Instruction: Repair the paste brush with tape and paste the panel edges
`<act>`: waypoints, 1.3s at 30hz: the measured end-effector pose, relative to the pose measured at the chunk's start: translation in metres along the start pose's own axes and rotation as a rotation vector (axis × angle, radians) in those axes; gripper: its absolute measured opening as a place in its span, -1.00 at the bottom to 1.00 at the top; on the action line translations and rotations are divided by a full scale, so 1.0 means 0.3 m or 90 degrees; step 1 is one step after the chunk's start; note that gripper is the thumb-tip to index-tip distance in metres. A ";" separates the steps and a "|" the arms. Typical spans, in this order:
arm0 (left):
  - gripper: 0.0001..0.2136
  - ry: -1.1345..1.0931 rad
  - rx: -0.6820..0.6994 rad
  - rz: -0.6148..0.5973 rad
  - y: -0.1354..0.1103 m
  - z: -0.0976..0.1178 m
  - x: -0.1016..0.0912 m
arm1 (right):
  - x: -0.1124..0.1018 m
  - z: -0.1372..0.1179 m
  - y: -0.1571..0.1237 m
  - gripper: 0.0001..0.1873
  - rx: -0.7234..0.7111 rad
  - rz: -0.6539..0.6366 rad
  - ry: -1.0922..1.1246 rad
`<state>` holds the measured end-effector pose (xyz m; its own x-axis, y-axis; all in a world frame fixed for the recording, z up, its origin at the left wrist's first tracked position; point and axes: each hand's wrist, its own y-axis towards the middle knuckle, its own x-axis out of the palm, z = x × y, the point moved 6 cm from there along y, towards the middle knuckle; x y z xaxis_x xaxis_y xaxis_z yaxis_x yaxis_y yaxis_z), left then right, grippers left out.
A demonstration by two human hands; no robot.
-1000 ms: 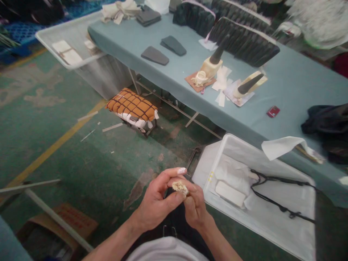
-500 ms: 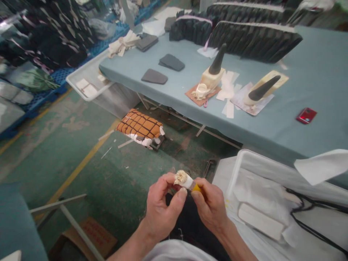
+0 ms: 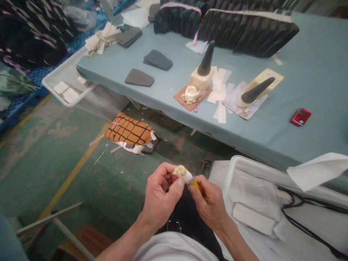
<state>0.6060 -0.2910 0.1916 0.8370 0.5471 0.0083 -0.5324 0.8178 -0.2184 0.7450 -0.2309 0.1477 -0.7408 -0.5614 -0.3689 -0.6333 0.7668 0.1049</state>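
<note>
A small brush (image 3: 187, 176) with a yellow handle, a white wrapped neck and a clumped, cream-coloured bristle end is held above my lap. My right hand (image 3: 208, 199) is closed around the yellow handle. With thumb and fingers, my left hand (image 3: 163, 188) pinches the brush near its crusted bristles. On the table, a container with a cream-crusted rim (image 3: 191, 93) sits on a brown card, in front of a cream block with a dark cone (image 3: 206, 59). A second dark cone (image 3: 257, 90) leans over another cream block on a pale sheet.
The blue-green table (image 3: 258, 134) bears grey cut pieces (image 3: 139, 77), white strips (image 3: 220, 87), a red phone (image 3: 300, 117) and rows of dark bundled pieces (image 3: 250, 34). A white bin (image 3: 231, 174) stands at my right. An orange checked cushion (image 3: 129, 128) lies low beside the table.
My view has shifted, so the table and cushion sit further left in it. My left thumb has moved up against the brush's neck; both hands still hold the brush.
</note>
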 end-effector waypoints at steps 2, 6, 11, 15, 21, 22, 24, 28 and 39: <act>-0.81 -0.028 -0.018 -0.026 0.044 0.010 0.002 | 0.004 0.000 0.029 -0.73 0.013 0.016 -0.006; -0.80 -0.041 -0.032 -0.069 0.124 0.043 -0.018 | 0.020 -0.018 0.092 -0.71 0.034 0.044 -0.018; -0.82 -0.016 -0.045 -0.107 0.201 0.068 -0.068 | 0.060 -0.042 0.154 -0.71 0.055 0.072 -0.017; -0.83 -0.009 -0.064 -0.131 0.242 0.084 -0.104 | 0.101 -0.052 0.186 -0.71 0.072 0.076 -0.005; -0.84 0.004 -0.081 -0.146 0.280 0.089 -0.160 | 0.147 -0.067 0.217 -0.73 0.096 0.071 -0.019; -0.83 0.001 -0.087 -0.149 0.284 0.085 -0.169 | 0.154 -0.069 0.219 -0.73 0.101 0.068 -0.021; -0.82 -0.005 -0.095 -0.149 0.289 0.075 -0.186 | 0.169 -0.071 0.221 -0.72 0.109 0.063 -0.024; -0.80 -0.035 -0.113 -0.148 0.289 0.061 -0.215 | 0.195 -0.070 0.219 -0.70 0.117 0.055 -0.019; -0.79 -0.113 -0.162 -0.150 0.260 0.046 -0.274 | 0.306 -0.027 0.170 -0.57 0.168 0.016 0.103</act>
<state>0.4938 -0.2697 0.1875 0.8863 0.3895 0.2504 -0.2610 0.8669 -0.4246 0.6429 -0.2458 0.1265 -0.7950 -0.5672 -0.2150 -0.5498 0.8235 -0.1397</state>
